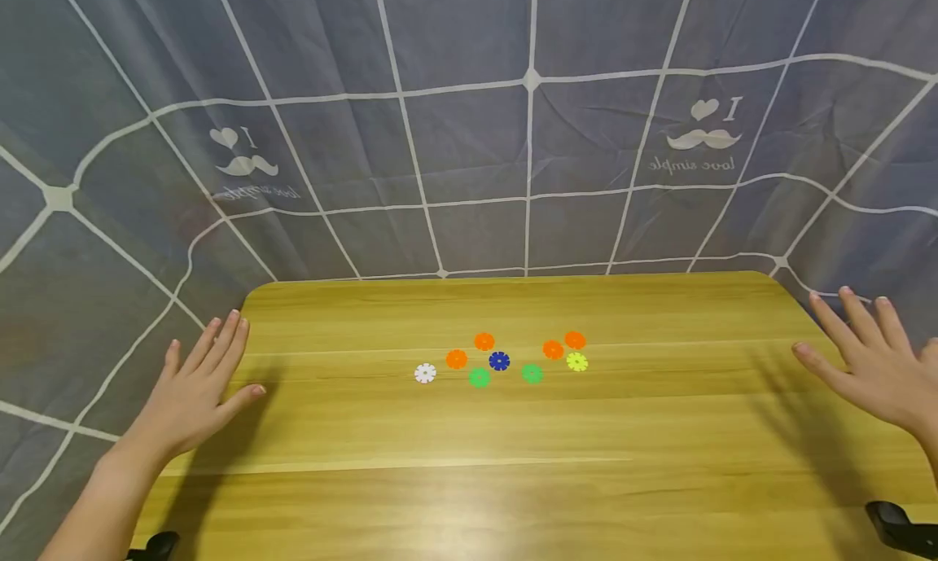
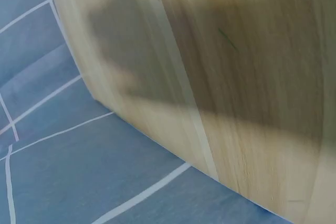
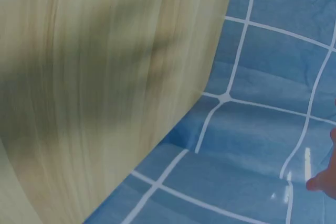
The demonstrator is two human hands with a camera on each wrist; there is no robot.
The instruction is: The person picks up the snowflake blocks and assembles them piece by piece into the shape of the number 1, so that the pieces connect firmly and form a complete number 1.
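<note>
In the head view my left hand (image 1: 196, 386) hovers over the table's left edge, palm down, fingers straight and thumb spread, holding nothing. My right hand (image 1: 875, 365) is over the right edge with its fingers splayed, also holding nothing. Between them, far from both, small notched plastic discs lie flat mid-table: a white disc (image 1: 425, 373), several orange ones including an orange disc (image 1: 484, 342), a dark blue disc (image 1: 499, 361), two green ones including a green disc (image 1: 532, 374), and a yellow-green disc (image 1: 577, 361). A fingertip (image 3: 317, 183) shows at the right wrist view's edge.
The wooden table (image 1: 410, 431) has rounded far corners. A grey-blue curtain (image 1: 469, 146) with white grid lines hangs behind it and along both sides. Black fittings, one a black clamp-like piece (image 1: 897, 527), sit at the near left and near right edges.
</note>
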